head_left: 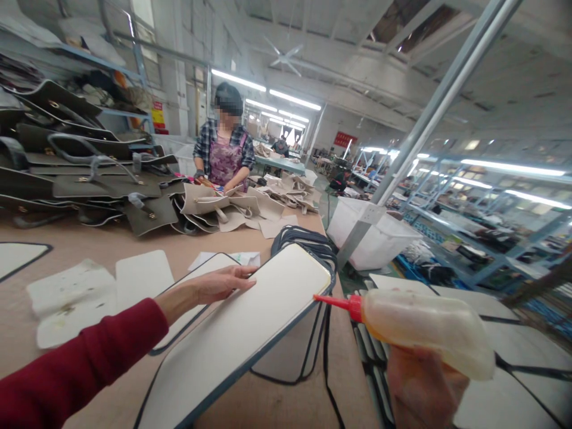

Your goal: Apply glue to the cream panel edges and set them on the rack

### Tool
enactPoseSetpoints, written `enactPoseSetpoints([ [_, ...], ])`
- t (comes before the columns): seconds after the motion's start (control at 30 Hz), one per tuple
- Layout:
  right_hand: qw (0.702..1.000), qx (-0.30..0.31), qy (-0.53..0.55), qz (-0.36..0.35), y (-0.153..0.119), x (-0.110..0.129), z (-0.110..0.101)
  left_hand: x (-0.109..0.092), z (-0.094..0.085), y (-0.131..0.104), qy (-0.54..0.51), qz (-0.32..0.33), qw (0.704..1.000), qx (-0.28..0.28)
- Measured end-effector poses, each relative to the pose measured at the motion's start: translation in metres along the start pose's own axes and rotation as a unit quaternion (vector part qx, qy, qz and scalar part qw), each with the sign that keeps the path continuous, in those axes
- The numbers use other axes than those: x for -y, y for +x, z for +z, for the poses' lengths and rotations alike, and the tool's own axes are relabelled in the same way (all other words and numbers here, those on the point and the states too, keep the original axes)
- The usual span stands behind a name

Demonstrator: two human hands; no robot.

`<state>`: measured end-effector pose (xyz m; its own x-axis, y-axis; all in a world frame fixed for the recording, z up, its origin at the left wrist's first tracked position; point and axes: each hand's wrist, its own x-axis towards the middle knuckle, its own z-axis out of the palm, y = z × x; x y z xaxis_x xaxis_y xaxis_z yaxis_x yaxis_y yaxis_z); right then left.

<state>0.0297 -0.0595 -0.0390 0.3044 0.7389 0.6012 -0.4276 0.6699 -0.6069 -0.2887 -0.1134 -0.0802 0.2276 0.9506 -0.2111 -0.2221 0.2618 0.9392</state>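
Note:
My left hand (223,285) grips the far left edge of a long white panel (250,325) with rounded corners and a dark edge strip, thumb on top and fingers partly hidden. The panel is held at a tilt above the table. My right hand (424,384) is wrapped round a translucent squeeze bottle (429,328) with a red nozzle, lying nearly level in the grip. Some yellowish liquid shows inside. The nozzle tip is at the panel's right edge. Beneath the panel stands a stack of similar dark-edged panels (286,351).
Coiled dark strips (308,235) lie beyond the panel. Brown bag pieces (102,179) are piled at left, beige pieces (236,205) farther back. A co-worker (226,143) stands across the table (179,241). At right are a metal post (402,161), a white bin (357,226) and more panels (513,345).

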Motion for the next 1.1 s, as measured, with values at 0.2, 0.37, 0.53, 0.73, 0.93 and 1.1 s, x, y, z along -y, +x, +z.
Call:
enactPoseSetpoints([
  [0.2, 1.000, 0.003, -0.009, 0.020, -0.004, 0.000, 0.002, -0.001, 0.006, -0.002, -0.014, 0.002, 1.000, -0.017],
  [0.37, 0.999, 0.022, 0.003, 0.029, -0.007, -0.002, 0.005, -0.003, 0.010, -0.002, -0.023, 0.012, 0.999, -0.036],
  [0.53, 0.999, 0.036, 0.010, 0.039, -0.007, -0.005, 0.006, -0.007, 0.012, -0.001, -0.036, 0.012, 0.998, -0.053],
  [0.73, 0.998, 0.048, 0.008, 0.039, -0.006, -0.002, 0.010, -0.012, 0.012, 0.000, -0.028, 0.021, 0.998, -0.047],
  [0.93, 0.997, 0.049, 0.006, 0.055, -0.002, -0.004, 0.010, -0.021, 0.015, 0.002, -0.026, 0.007, 0.996, -0.081],
  [1.1, 0.997, 0.049, 0.011, 0.059, 0.001, -0.007, 0.007, -0.030, 0.016, 0.008, -0.016, 0.005, 0.996, -0.089],
])
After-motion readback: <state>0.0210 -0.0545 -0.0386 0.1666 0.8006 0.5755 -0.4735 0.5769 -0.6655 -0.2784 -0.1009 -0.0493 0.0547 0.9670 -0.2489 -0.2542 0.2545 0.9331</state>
